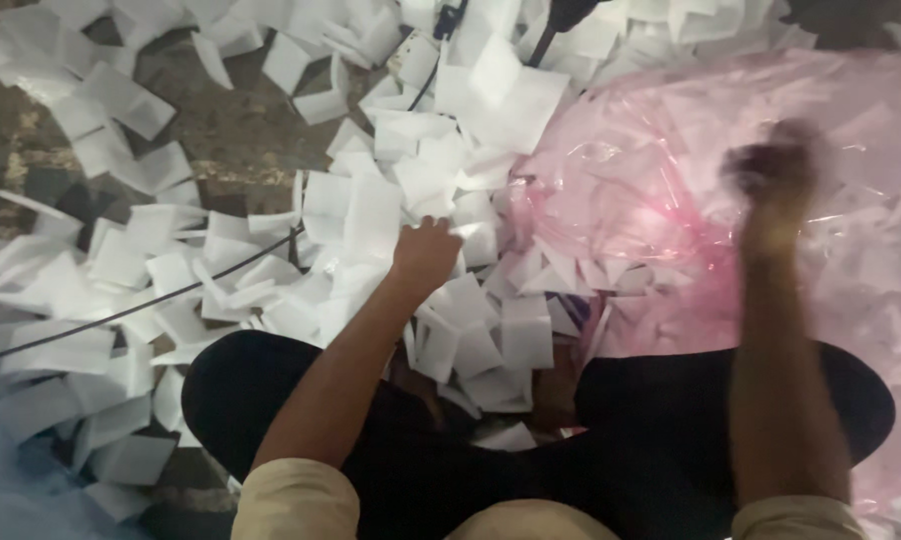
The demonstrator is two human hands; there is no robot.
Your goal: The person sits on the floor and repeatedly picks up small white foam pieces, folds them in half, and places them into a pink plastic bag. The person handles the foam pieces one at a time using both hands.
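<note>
Pink plastic bag [671,190]: large, translucent, crumpled, holding white pieces. White foam sheets [371,210]: heaped on the floor left of the bag, touching its edge. Black cable [121,312]: crosses the heap, well left of the bag. Left hand [426,252]: closed on sheets beside the bag. Right hand [776,170]: blurred fist over the bag; contents cannot be told.

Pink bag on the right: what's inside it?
Through the pink bag, white foam pieces show near its mouth. Deeper contents are unclear: glare, wrinkles and the blurred right hand hide them.
</note>
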